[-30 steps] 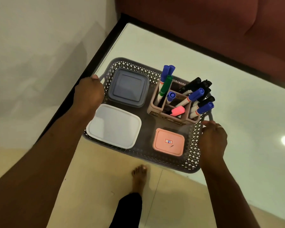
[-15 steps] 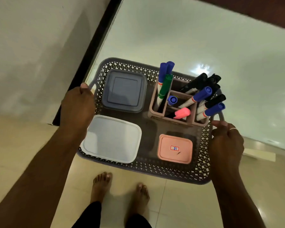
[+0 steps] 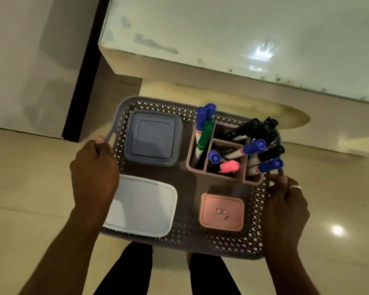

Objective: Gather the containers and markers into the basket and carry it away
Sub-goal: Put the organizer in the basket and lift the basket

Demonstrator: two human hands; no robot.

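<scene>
Two bare hands hold a grey perforated plastic basket (image 3: 188,241) in the air above a pale tiled floor (image 3: 30,188), clear of the glossy white table (image 3: 222,28) whose edge runs across the upper part of the view. The left hand (image 3: 94,173) is curled closed around the basket's left handle, fingers wrapped under the rim; the right hand (image 3: 285,207), wearing a ring, is likewise closed on the right handle. Inside the basket, a square blue-grey lidded plastic container (image 3: 152,138) sits at the far left, a white rounded-rectangle lidded container (image 3: 143,206) lies just nearer, partly hidden by the left wrist, and a small pink lidded container (image 3: 222,211) with a red-framed label rests at the near right. At the far right stands a dusty-pink compartmented plastic pen holder (image 3: 223,175), filled with blue-capped, black-capped and green markers (image 3: 254,146) leaning at angles, plus one pink highlighter (image 3: 229,166). Below the basket, the person's two dark-trousered legs (image 3: 126,271) show against the floor.
</scene>
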